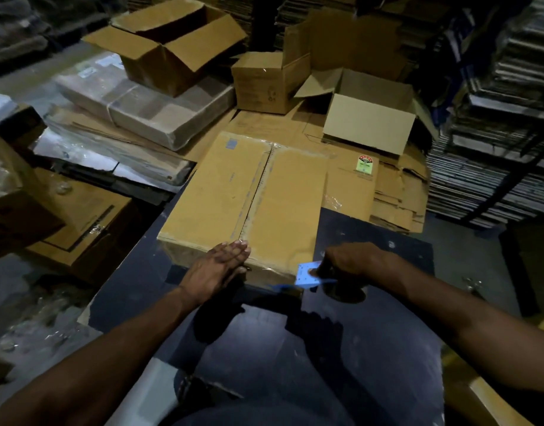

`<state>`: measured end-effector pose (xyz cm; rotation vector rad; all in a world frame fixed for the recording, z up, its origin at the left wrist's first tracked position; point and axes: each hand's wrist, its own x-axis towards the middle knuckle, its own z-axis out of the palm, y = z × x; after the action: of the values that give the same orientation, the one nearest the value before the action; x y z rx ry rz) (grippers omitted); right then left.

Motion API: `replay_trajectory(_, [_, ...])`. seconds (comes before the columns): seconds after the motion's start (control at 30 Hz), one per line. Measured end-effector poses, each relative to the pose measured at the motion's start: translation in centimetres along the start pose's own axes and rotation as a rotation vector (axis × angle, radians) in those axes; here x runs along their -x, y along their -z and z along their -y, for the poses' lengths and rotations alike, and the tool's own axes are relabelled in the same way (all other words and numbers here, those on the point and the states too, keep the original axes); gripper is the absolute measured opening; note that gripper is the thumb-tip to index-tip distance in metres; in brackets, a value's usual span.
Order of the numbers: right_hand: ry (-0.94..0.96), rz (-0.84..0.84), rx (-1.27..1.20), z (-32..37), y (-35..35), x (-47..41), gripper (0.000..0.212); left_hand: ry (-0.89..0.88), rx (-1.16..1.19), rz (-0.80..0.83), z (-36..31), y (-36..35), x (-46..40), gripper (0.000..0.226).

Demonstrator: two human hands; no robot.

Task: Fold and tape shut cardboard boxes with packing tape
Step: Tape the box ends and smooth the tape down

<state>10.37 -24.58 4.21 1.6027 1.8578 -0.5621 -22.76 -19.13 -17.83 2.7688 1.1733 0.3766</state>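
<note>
While the left hand (217, 269) presses flat on the box (249, 198), its taped seam running straight away, the right grip (341, 262) clenches the tape dispenser (309, 275) just beside the near edge.

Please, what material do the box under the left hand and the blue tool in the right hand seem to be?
Box: brown cardboard, matte, with glossy clear tape along its centre seam. Blue tool: probably plastic, judging by its smooth, bright, thin body; it is partly hidden by the right hand.

A brown cardboard box (249, 198) lies flat on the dark tabletop (372, 247), flaps closed — clear packing tape (257, 192) runs along its centre seam. A blue tape dispenser (307, 273) sits at its near right corner.
</note>
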Motion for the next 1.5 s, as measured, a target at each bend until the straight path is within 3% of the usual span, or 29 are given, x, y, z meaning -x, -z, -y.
replay_trajectory(0.23, [0.039, -0.049, 0.164, 0.1, -1.9, -0.3, 0.057, -0.032, -0.104, 0.059, -0.4, 0.8, 0.1, 0.066])
replay_trajectory(0.37, [0.05, -0.01, 0.133, 0.2, -1.6, -0.8, 0.06, -0.12, -0.089, 0.007, -7.3, 2.6, -3.8, 0.076])
replay_trajectory(0.47, [0.073, 0.003, 0.165, 0.4, -0.9, -0.8, 0.08, -0.147, -0.068, 0.156, -11.8, 0.3, -5.6, 0.093])
replay_trajectory(0.57, [0.077, 0.033, 0.207, 0.1, -1.1, -1.1, 0.089, -0.123, -0.066, 0.16, -11.8, -1.8, -4.5, 0.097])
replay_trajectory(0.77, [0.173, 0.0, 0.172, -2.6, -1.1, 0.4, 0.08, -0.101, -0.07, 0.169, -11.7, -1.8, -4.4, 0.105])
replay_trajectory(0.87, [0.133, 0.005, 0.17, -4.1, -1.3, 1.8, 0.087, -0.096, -0.074, 0.18, -11.7, -1.6, -4.1, 0.107])
replay_trajectory(0.93, [0.082, 0.037, 0.145, -5.4, -1.9, 2.7, 0.081, -0.092, -0.074, 0.169, -11.8, -1.5, -4.1, 0.108])
replay_trajectory(1.03, [0.029, 0.017, 0.07, -7.7, -2.6, 4.0, 0.048, -0.1, -0.044, 0.157, -11.9, -1.5, -4.1, 0.109])
replay_trajectory(1.07, [0.022, 0.002, 0.053, -8.1, -2.9, 4.2, 0.046, -0.098, -0.043, 0.153, -11.9, -1.4, -4.1, 0.109])
replay_trajectory(1.17, [0.051, 0.005, 0.058, -8.6, -4.2, 3.2, 0.079, -0.097, -0.068, 0.176, -12.1, -1.0, -4.1, 0.107])
replay_trajectory(1.37, [0.11, -0.037, 0.032, -7.5, -7.0, -1.6, 0.082, -0.075, -0.067, 0.221, -12.7, -0.3, -4.4, 0.106])
replay_trajectory(1.5, [0.108, 0.022, -0.046, -6.3, -7.6, -4.6, 0.081, -0.081, -0.08, 0.258, -12.7, 0.5, -4.7, 0.104])
